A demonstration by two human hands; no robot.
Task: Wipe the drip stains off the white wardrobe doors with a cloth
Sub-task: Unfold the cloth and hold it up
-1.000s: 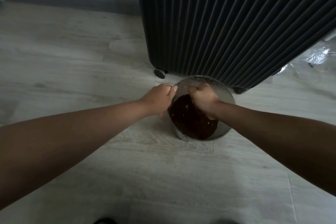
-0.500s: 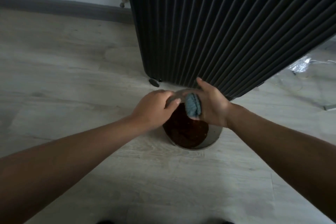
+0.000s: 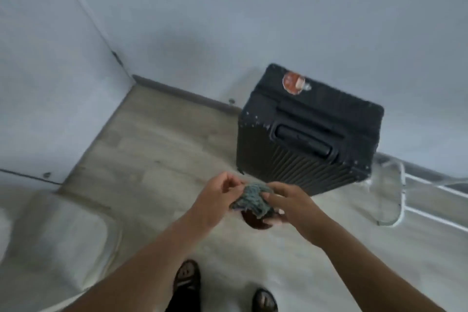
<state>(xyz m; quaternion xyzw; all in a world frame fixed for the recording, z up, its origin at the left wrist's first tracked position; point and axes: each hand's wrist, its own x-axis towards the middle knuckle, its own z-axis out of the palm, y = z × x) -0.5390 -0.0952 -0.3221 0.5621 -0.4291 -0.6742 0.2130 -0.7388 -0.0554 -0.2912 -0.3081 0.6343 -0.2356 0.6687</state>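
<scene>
A crumpled grey-blue cloth (image 3: pixel 253 199) hangs between both hands at mid-frame. My left hand (image 3: pixel 217 200) pinches its left edge with fingers curled. My right hand (image 3: pixel 288 205) holds its right side, thumb and fingers around the fabric. Directly beneath the cloth, a bowl of dark brown liquid (image 3: pixel 255 221) stands on the floor, mostly hidden by the cloth and my right hand. A white panel (image 3: pixel 50 83) rises at the left; whether it is a wardrobe door I cannot tell.
A black ribbed suitcase (image 3: pixel 304 134) stands upright against the grey wall just beyond my hands. Clear plastic wrap and white cords (image 3: pixel 395 197) lie on the floor at the right. My sandalled feet (image 3: pixel 187 278) show at the bottom edge. The floor is pale wood-look planks.
The view has risen far above the floor, as I stood up. The cloth came up out of the bowl and now spreads between both hands instead of bunched in the right.
</scene>
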